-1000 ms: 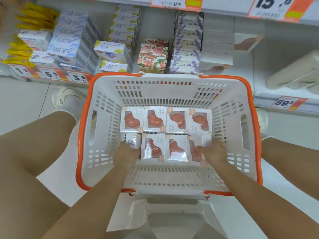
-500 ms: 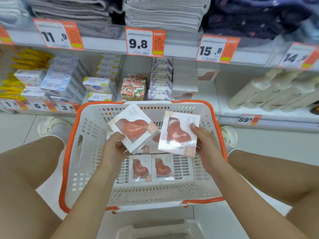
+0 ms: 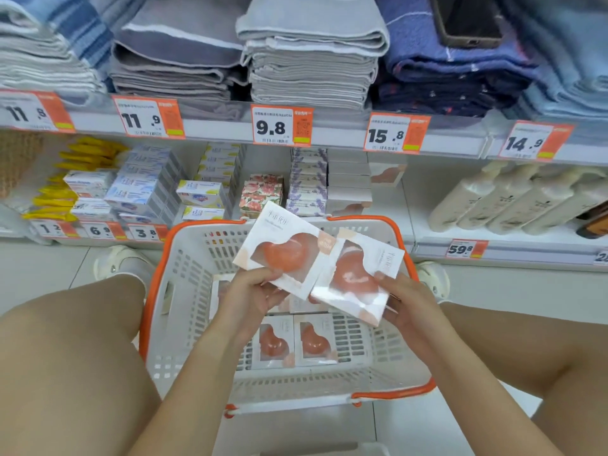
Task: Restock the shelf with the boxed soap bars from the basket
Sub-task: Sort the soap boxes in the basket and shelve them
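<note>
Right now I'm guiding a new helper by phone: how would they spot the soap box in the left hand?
Find the white basket with the orange rim on the floor before the shelf. Two hands hold boxes above it; the left hand grips the left soap box. Unlike the right soap box, which partly overlaps its edge, it sits higher, tilted, its printed corner toward the shelf.

1. Basket [image 3: 184, 291] – white slotted walls, orange rim.
2. Soap boxes [image 3: 283, 248] – white, peach corners, orange-red bar in window.
3. Price tags [image 3: 282, 125], 12 o'clock – white, orange edge.
4. Towels [image 3: 312, 60] – grey; navy stack at 1 o'clock.
5. Floral box [image 3: 261, 194] – pink roses.
</note>
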